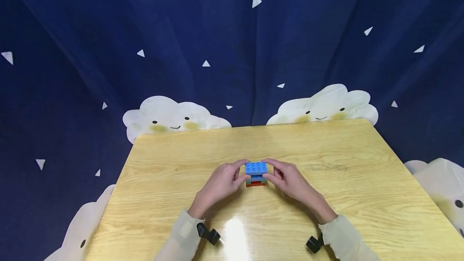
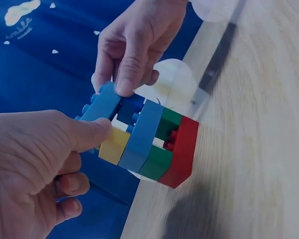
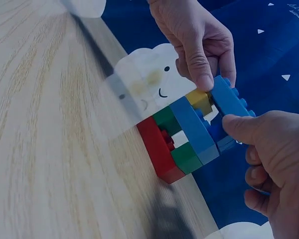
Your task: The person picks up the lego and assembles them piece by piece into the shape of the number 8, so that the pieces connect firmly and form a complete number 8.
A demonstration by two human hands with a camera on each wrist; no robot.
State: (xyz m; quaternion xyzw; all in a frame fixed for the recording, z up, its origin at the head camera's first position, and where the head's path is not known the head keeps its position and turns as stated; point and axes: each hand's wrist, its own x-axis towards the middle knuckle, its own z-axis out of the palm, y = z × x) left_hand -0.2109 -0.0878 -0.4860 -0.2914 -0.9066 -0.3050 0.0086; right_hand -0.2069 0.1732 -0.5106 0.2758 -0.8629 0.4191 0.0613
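A small tower of toy building bricks stands on the table, with a red brick [image 2: 182, 154] at the bottom. Above it come two green bricks [image 3: 187, 157] with a gap between them, then a long blue brick [image 2: 142, 137]. A yellow brick [image 2: 114, 147] and a dark blue brick [image 2: 131, 107] sit side by side on that. The top blue brick [image 1: 255, 167] shows its studs. My left hand [image 1: 222, 178] pinches its left end; my right hand [image 1: 291, 178] pinches its right end. Both thumbs are on the near side; the far fingertips are partly hidden.
The wooden table [image 1: 163, 164] extends around the tower. Behind it hangs a dark blue curtain [image 1: 224, 31] with white triangles and cloud prints. Black wrist mounts [image 1: 314, 244] sit at both sleeves, near the table's front.
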